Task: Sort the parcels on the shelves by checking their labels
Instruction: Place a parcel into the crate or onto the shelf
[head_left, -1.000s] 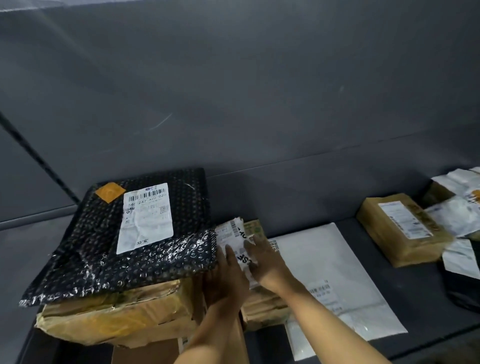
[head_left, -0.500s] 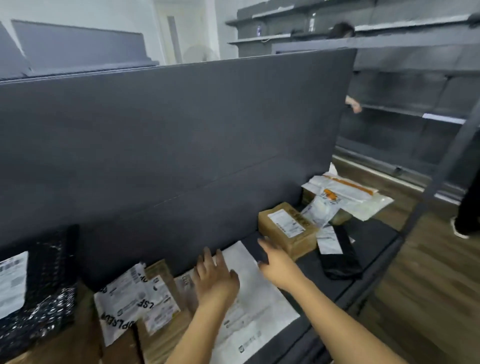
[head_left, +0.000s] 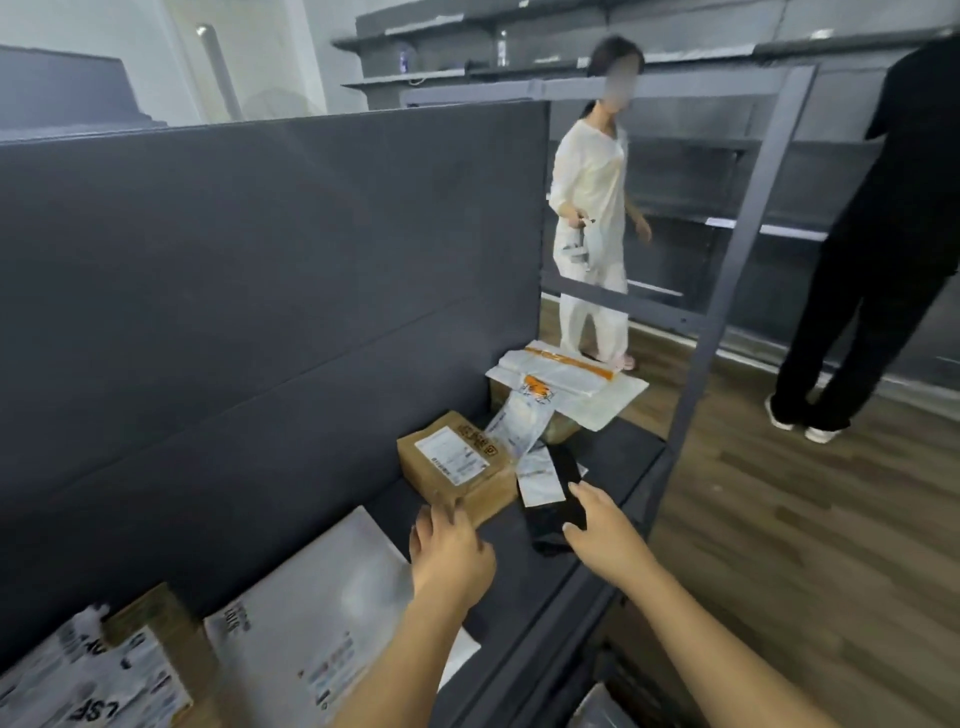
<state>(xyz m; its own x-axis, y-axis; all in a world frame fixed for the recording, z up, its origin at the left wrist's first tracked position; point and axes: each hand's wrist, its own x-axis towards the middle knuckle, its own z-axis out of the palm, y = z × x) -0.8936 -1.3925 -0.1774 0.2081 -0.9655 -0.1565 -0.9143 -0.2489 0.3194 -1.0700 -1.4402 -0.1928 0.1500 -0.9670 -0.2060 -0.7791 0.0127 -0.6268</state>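
Note:
A brown cardboard box (head_left: 457, 462) with a white label lies on the dark shelf (head_left: 618, 457). My left hand (head_left: 449, 553) reaches toward its near corner with fingers spread, holding nothing. My right hand (head_left: 597, 525) is open over a black parcel (head_left: 558, 514) with a white label, fingertips at its edge. A large white mailer (head_left: 332, 603) lies flat under my left forearm. White bags (head_left: 566, 379) with orange tape are piled at the shelf's far end.
A tall dark back panel (head_left: 260, 312) walls the shelf. Taped boxes and a printed white bag (head_left: 104, 675) sit at lower left. A grey upright post (head_left: 727, 291) marks the shelf end. Two people (head_left: 592, 208) stand on the wooden floor beyond.
The view has swung right from the black bubble parcel. Both hands left the small parcels on the left and moved right along the shelf to the brown box and black parcel.

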